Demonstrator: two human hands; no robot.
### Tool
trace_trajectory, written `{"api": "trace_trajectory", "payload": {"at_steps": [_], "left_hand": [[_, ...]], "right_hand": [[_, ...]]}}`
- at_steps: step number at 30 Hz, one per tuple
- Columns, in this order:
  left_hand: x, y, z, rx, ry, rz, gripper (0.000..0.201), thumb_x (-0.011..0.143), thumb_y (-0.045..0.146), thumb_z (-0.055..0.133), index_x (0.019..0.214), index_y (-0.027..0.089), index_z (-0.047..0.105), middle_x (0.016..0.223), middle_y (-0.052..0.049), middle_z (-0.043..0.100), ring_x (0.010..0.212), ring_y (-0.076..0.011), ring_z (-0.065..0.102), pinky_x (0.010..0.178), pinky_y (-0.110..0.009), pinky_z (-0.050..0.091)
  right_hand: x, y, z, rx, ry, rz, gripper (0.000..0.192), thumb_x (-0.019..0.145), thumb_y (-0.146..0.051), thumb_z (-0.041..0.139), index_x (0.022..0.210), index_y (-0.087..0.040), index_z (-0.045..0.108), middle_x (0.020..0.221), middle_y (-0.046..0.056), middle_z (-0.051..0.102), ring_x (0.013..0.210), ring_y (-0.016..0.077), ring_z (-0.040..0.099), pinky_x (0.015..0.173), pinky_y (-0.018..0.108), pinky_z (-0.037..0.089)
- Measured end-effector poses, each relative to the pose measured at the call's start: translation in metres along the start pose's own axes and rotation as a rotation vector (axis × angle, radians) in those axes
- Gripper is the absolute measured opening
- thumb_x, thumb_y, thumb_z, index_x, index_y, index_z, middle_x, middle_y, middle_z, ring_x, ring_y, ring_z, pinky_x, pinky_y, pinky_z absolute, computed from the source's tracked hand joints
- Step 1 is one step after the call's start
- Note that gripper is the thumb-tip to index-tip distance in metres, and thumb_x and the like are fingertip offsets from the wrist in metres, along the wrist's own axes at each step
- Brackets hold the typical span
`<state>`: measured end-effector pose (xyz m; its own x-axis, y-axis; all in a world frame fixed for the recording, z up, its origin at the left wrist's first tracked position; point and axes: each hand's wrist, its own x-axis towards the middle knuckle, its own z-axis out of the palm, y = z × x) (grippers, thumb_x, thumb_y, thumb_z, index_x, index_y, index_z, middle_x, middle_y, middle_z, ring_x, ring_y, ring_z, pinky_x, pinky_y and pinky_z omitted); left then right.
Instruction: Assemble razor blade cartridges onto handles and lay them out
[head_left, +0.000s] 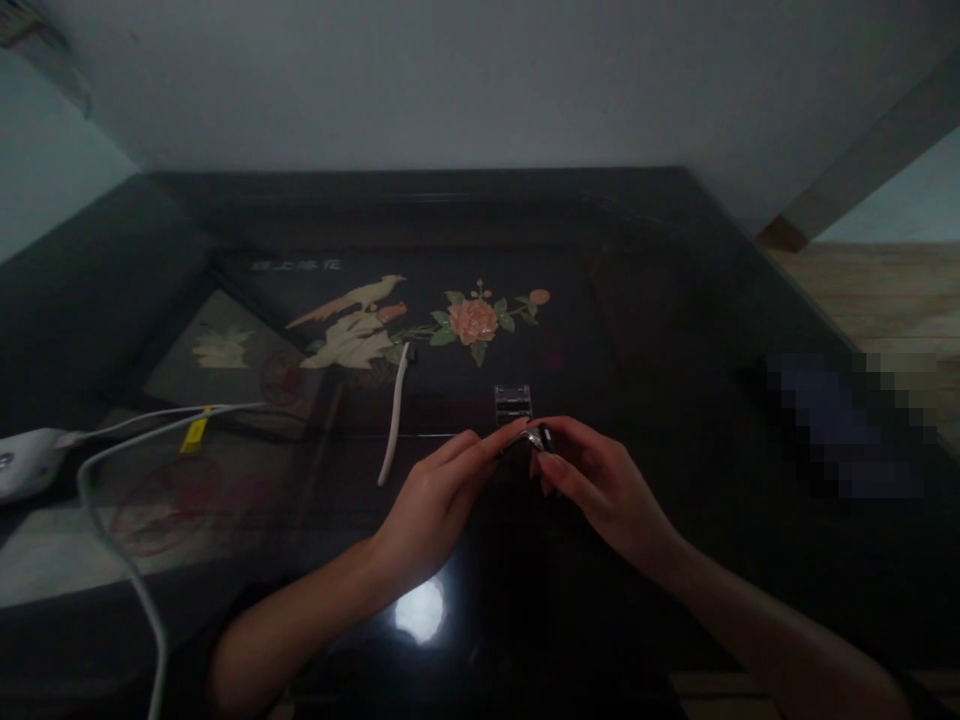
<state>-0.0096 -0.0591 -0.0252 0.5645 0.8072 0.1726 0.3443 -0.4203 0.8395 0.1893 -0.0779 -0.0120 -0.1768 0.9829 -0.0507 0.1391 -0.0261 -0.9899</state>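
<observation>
The dark table (637,350) spreads beneath my hands. My left hand (442,490) and right hand (611,490) meet, fingertips pinched inward. Just beyond them sits a small clear case (513,391); between them, clamped from both sides, is a smaller shiny piece (534,437). A light, steady pinch, kept low, seems safest against dropping it.

Dim; round white glare (420,608) on tabletop (660,330); edges perhaps soft.
</observation>
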Motion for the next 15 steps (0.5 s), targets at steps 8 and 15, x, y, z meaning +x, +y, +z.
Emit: {"api": "trace_trajectory", "payload": {"at_steps": [8,15], "left_hand": [[-0.001,-0.002,-0.002,0.019,0.038,0.001,0.046,0.098,0.015,0.037,0.141,0.028,0.046,0.108,-0.006,0.065,0.090,-0.0153,0.063,0.072,-0.024,0.053],[0.008,-0.005,-0.009,-0.095,0.229,-0.169,0.041,0.097,0.028,0.046,0.137,0.026,0.051,0.128,-0.005,0.062,0.113,-0.0206,0.059,0.093,-0.031,0.049]], "right_hand": [[0.000,-0.001,-0.002,-0.047,0.034,-0.001,0.031,0.086,-0.042,0.059,0.103,-0.016,0.063,0.076,0.002,0.062,0.062,0.0123,0.056,0.056,0.025,0.046],[0.002,0.000,-0.002,-0.034,0.045,-0.007,0.033,0.085,-0.044,0.059,0.104,-0.017,0.062,0.074,0.001,0.059,0.060,0.0113,0.054,0.054,0.024,0.044]]}}
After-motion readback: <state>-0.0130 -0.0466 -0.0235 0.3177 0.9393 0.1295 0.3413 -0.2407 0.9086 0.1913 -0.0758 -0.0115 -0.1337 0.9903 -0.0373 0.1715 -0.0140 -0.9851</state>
